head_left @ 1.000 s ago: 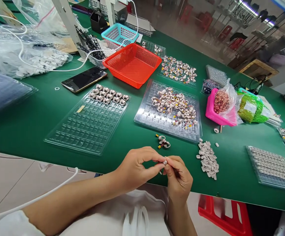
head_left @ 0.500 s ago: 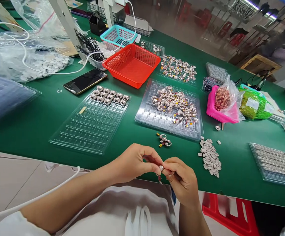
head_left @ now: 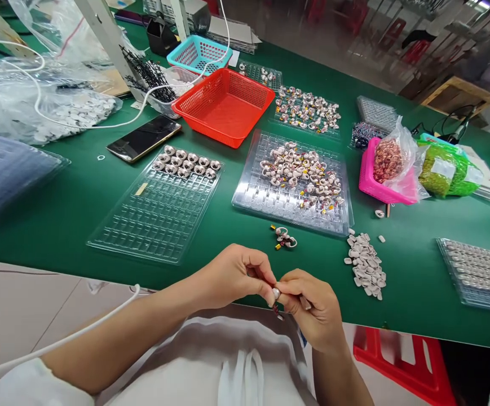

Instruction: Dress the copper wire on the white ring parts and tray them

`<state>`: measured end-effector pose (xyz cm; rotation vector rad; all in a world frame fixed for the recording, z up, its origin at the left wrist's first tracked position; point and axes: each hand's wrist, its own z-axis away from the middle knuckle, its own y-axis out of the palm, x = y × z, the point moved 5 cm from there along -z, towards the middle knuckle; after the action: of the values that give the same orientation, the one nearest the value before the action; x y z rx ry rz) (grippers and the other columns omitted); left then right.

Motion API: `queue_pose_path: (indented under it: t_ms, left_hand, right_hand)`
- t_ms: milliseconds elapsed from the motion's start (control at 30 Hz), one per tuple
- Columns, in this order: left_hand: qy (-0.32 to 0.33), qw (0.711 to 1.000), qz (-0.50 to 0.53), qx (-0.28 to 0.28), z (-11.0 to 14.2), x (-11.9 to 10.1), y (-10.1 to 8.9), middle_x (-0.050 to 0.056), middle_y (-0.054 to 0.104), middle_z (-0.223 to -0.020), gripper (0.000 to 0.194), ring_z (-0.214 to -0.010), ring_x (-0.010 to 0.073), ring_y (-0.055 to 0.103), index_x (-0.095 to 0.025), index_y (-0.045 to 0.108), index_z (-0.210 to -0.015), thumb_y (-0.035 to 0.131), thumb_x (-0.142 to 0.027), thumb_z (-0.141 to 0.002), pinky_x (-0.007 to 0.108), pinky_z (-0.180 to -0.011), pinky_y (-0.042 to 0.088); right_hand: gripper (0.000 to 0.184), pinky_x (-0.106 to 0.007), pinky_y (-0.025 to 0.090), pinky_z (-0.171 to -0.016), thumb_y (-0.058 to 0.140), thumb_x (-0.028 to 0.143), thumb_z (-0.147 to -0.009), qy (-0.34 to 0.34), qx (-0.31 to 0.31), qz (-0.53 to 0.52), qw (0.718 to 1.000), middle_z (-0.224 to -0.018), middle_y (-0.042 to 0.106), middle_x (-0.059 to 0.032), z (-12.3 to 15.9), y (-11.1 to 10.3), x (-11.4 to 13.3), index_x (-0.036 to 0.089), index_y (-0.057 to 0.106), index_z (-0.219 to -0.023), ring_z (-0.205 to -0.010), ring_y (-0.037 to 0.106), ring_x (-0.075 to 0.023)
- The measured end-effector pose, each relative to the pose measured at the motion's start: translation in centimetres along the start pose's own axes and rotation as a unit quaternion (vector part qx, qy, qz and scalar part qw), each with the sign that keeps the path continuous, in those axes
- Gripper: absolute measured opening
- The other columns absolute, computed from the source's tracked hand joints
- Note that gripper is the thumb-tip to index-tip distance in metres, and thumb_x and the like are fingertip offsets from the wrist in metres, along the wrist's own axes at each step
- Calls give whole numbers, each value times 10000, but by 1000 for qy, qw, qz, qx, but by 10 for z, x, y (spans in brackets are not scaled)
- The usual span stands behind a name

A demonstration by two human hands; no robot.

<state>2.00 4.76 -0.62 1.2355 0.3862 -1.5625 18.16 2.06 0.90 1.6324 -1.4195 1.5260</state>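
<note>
My left hand (head_left: 247, 276) and my right hand (head_left: 312, 304) meet at the table's front edge. Both pinch a small silvery part with a dark red tail (head_left: 276, 293), which hangs below the fingertips; most of it is hidden. A small pale piece (head_left: 305, 303) shows among the curled fingers of my right hand. Just beyond the hands lie a few white ring-shaped parts with dark red strips and yellow ends (head_left: 285, 239). To the right is a heap of small pale oval pads (head_left: 365, 265). A clear tray (head_left: 143, 231) at the left carries shiny silvery parts (head_left: 185, 162) in its far rows.
Stacked clear trays (head_left: 253, 197) hold a pile of similar white parts. Behind stand a red basket (head_left: 223, 107) and a blue basket (head_left: 200, 53). A phone (head_left: 143, 138), a white cable (head_left: 138, 121), a pink basket (head_left: 371, 180) and another loaded tray (head_left: 477, 270) surround the work area.
The view has shifted slightly. My hands stay pinched together on the small silvery part, which has turned a little. A pale piece shows more clearly in my right hand's fingers.
</note>
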Motion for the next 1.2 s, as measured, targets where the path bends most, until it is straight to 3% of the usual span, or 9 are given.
queue_pose_path:
  t_ms: [133,300,433,567,767,867,933,1067,1200]
  left_hand:
    - [4,1000,29,2,-4,2,1,-15,750,-620,152,-633,161,729,-152,712,-659,836,-89,-597,268,-675,579]
    - [12,1000,-18,14,-13,-4,-2,4,756,-672,204,-641,153,711,-150,687,-722,862,-179,-621,253,-624,565]
    - [-39,994,-3,105,-17,-2,-1,13,775,-757,223,-629,121,703,-149,744,-868,836,-285,-717,251,-669,589]
    - [-73,976,45,198,-15,3,1,46,790,-859,270,-735,145,740,-158,768,-963,812,-348,-776,264,-728,604]
    - [-80,966,55,240,-15,5,9,19,774,-810,142,-677,156,730,-159,741,-850,784,-237,-739,297,-723,607]
    - [-43,978,9,206,-14,0,12,-9,731,-669,99,-591,146,685,-157,704,-774,765,-210,-718,293,-679,587]
    - [4,988,-26,154,-11,-8,12,-12,708,-648,66,-607,132,660,-150,709,-784,732,-172,-727,267,-682,565]
    - [103,991,-70,41,2,-23,11,17,711,-745,128,-675,124,645,-141,738,-856,657,-113,-761,233,-677,532]
    - [198,974,-103,-40,9,-32,14,40,708,-849,187,-741,140,665,-148,742,-895,612,-90,-774,241,-698,542]
  right_hand:
    - [193,-241,532,-519,637,107,-918,16,-21,-32,999,-811,693,-49,1,0,-5,235,748,-1010,-673,657,-151]
    - [221,-247,555,-543,616,127,-938,27,-34,-24,999,-870,683,-44,-4,-7,-8,252,742,-1071,-672,657,-141]
    - [332,-257,571,-617,554,100,-955,-41,-16,70,997,-926,683,-55,-11,-17,4,279,703,-1191,-806,674,-166]
    - [427,-261,575,-643,488,75,-968,-102,41,85,990,-985,670,-61,-15,-19,12,311,647,-1287,-810,666,-156]
    - [402,-350,558,-716,469,123,-983,-187,98,118,970,-1002,741,-64,-24,-10,22,308,632,-1301,-779,640,-188]
    - [377,-364,564,-732,494,143,-981,-193,93,109,971,-997,752,-59,-23,-9,23,317,641,-1282,-778,653,-192]
    - [364,-354,568,-737,528,123,-966,-156,54,80,983,-1010,739,-63,-20,-14,20,311,661,-1247,-814,671,-189]
    - [226,-266,529,-617,600,141,-948,-12,-97,27,995,-949,684,-48,-6,-29,4,276,706,-1095,-808,665,-169]
    - [170,-228,487,-543,683,153,-889,14,-113,38,993,-905,651,-22,2,-19,2,254,673,-1026,-694,616,-132]
